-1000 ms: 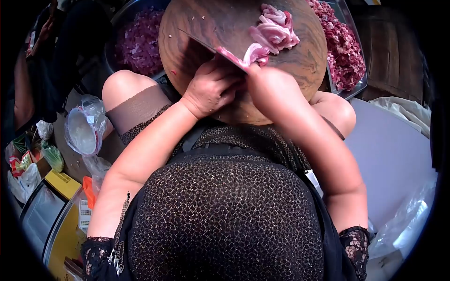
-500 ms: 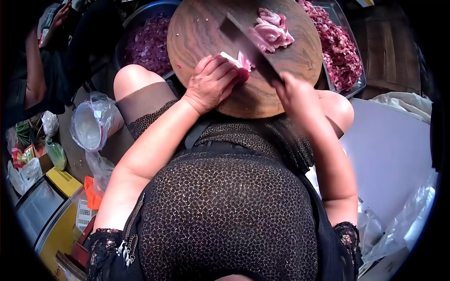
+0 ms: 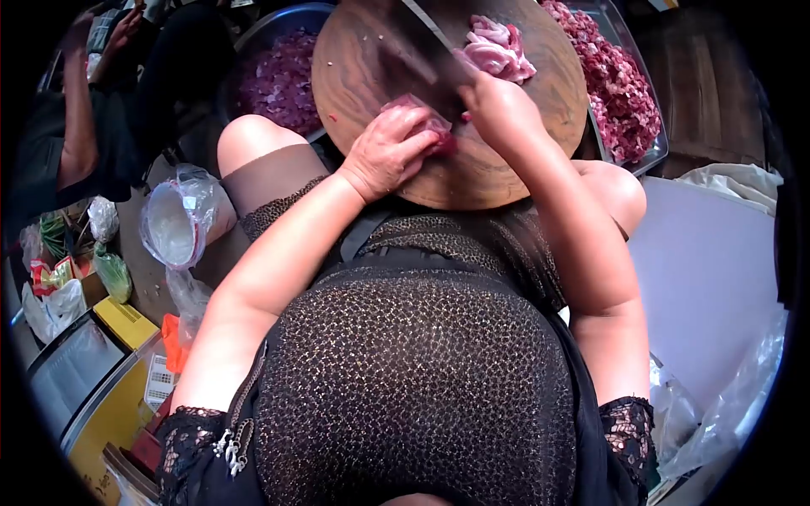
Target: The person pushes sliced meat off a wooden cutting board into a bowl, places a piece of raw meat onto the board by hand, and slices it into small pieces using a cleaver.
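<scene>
On the round wooden chopping board point(image 3: 363, 76), my left hand point(image 3: 390, 152) is closed over a piece of raw meat point(image 3: 440, 142), pressing it near the board's front edge. My right hand point(image 3: 504, 110) grips a cleaver point(image 3: 434, 38), its blade pointing up and left above the board, just beyond the meat. The handle is hidden inside my fist. A heap of pale pink meat strips point(image 3: 498, 51) lies on the far right of the board, behind my right hand.
Behind the board's left side is a blue basin point(image 3: 287, 15) of cut meat; at its right stands a metal tray point(image 3: 654, 139) heaped with chopped meat. A plastic-lined bucket point(image 3: 173, 223) stands to my left. Another person's arm point(image 3: 76, 118) shows at upper left.
The cleaver has been raised off the meat and moved up, its blade turned. My left hand stays on the meat piece, and the pale slices at its far edge no longer show there.
</scene>
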`<state>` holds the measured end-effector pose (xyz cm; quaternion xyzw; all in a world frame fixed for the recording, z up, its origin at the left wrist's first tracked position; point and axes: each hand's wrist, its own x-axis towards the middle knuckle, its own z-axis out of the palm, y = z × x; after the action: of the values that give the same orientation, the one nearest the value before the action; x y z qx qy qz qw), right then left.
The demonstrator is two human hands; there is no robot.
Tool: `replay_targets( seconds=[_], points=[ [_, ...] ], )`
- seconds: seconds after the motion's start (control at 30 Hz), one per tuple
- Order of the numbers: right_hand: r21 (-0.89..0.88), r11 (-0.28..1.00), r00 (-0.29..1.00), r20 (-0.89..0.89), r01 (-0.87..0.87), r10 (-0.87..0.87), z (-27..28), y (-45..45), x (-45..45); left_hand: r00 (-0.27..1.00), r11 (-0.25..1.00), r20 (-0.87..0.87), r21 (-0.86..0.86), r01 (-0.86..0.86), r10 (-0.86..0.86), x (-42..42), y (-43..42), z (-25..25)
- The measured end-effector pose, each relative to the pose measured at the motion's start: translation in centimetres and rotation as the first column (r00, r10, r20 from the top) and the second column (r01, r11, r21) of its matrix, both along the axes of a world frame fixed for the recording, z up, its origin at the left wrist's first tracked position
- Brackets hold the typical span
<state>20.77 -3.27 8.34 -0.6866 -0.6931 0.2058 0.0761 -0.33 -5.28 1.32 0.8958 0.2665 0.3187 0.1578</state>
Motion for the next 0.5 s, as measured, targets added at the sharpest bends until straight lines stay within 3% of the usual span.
replay_targets(
  seconds=[0.03,0.07,0.13,0.27,0.3,0.33,0.5],
  points=[
    [0.045,0.998,0.997,0.048,0.049,-0.051,0.8,-0.4,0.4,0.996,0.989,0.044,0.127,-0.081,0.076,0.1,-0.4,0.0],
    [0.087,0.991,0.990,0.097,0.097,-0.105,1.7,-1.5,1.0,0.988,0.969,-0.017,0.201,-0.144,0.151,-0.2,-1.2,0.1],
    [0.140,0.989,0.997,0.063,0.046,-0.055,2.6,-4.4,2.7,0.988,0.962,-0.039,0.238,-0.133,0.146,0.0,-1.1,1.3],
    [0.019,0.997,0.997,0.033,-0.070,0.069,3.9,-10.5,3.8,0.996,0.992,0.073,0.111,-0.065,0.057,0.0,-0.4,0.6],
    [0.150,0.981,0.991,0.060,-0.126,0.118,3.8,-11.5,3.6,0.997,0.996,0.050,0.059,-0.062,0.059,-0.1,-0.5,0.8],
    [0.146,0.982,0.992,0.060,-0.122,0.114,3.7,-11.9,3.4,0.998,0.998,0.025,0.005,-0.059,0.059,-0.1,-0.7,1.1],
    [-0.025,0.978,0.956,0.207,-0.209,0.209,3.4,-11.5,2.4,0.994,0.997,0.074,0.006,-0.081,0.081,0.0,-0.4,0.6]
  ],
)
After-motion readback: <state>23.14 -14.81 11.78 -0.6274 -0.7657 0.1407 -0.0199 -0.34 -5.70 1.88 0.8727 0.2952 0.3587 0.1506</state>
